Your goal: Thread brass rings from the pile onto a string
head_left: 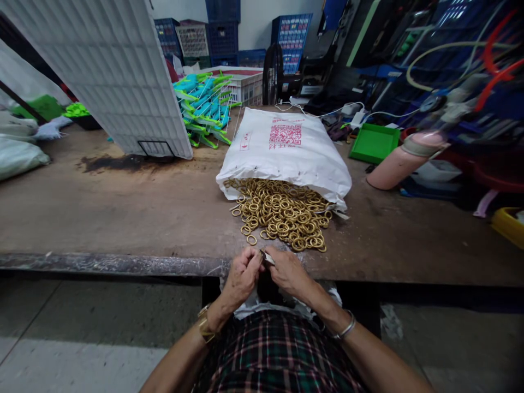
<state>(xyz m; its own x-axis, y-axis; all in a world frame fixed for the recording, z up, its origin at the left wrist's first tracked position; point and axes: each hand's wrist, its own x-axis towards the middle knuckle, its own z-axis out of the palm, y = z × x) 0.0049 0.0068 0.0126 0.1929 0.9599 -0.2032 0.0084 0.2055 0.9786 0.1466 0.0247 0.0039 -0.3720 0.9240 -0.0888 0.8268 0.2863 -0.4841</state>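
Gold-coloured rings (286,215) spill in a heap from the open mouth of a white sack (315,150) with a red printed code, lying on the brown table (123,218). Just in front of the heap, at the table's front edge, both hands meet. My left hand (243,273) is closed in a pinch; what sits between its fingertips is too small to name. My right hand (289,273) is closed around a small tool (269,258) with a pale end, its dark tip touching the left fingertips. Most of the tool is hidden by the fingers.
A white ribbed panel (135,82) stands at the left. Behind the sack are blue and green hangers (207,106), a crate (245,87) and a black fan (273,73). To the right are a green tray (374,143) and a pink cylinder (403,161) with a gauge.
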